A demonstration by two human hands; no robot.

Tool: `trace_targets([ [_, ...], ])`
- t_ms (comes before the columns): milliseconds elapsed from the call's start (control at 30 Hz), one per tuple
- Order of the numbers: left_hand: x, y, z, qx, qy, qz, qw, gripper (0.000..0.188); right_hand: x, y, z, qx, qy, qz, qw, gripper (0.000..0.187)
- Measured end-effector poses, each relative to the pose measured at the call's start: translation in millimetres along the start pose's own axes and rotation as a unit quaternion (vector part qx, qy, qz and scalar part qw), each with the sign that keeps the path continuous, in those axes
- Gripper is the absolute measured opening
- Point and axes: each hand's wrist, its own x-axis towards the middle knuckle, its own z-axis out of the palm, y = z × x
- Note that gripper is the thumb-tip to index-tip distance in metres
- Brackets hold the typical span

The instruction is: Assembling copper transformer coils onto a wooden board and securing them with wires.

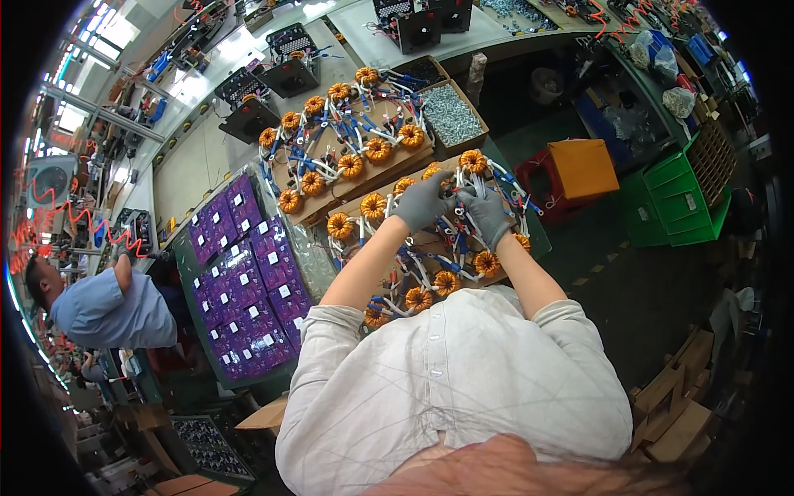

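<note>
Both hands wear grey gloves and meet above a cardboard tray of orange copper toroid coils with white and blue wire leads. My left hand point(422, 202) is closed, its fingertips around a small dark part I cannot make out. Beside it, my right hand point(486, 217) is closed on white wire leads point(480, 193). One toroid coil point(472, 161) lies just beyond the fingers, and another coil point(373, 206) rests left of my left hand. Nearer my body, more coils point(447, 283) sit among tangled leads.
A second cardboard tray point(331, 204) of coils lies farther off, next to a box of small metal screws point(451, 114). Purple wrapped packs point(248, 289) cover the table at left. An orange-topped stool point(583, 168) and green crate point(678, 198) stand right. A co-worker point(116, 306) works at far left.
</note>
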Motion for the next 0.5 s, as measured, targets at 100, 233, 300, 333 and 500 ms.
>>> trace_targets([
  [100,0.6,-1.7,9.4,0.085,0.043,0.086,0.992,0.028,-17.9,-13.7,18.1,-0.081,0.031,-0.046,0.995,0.015],
  [233,-2.9,-9.4,21.2,0.14,0.053,0.104,0.983,0.024,-29.5,-8.1,23.9,-0.158,0.003,-0.067,0.985,0.015],
  [300,-8.2,-11.9,20.9,0.152,0.029,0.09,0.984,0.025,-35.9,-13.9,20.5,-0.235,-0.023,-0.085,0.968,0.016],
  [333,-12.5,-10.1,16.9,0.182,-0.009,0.125,0.975,0.027,-42.4,-22.7,20.1,-0.235,-0.021,-0.086,0.968,0.016],
  [500,-21.0,-8.5,-18.2,0.1,-0.081,0.108,0.986,0.05,-58.8,-48.9,9.6,-0.425,-0.081,-0.303,0.849,0.017],
])
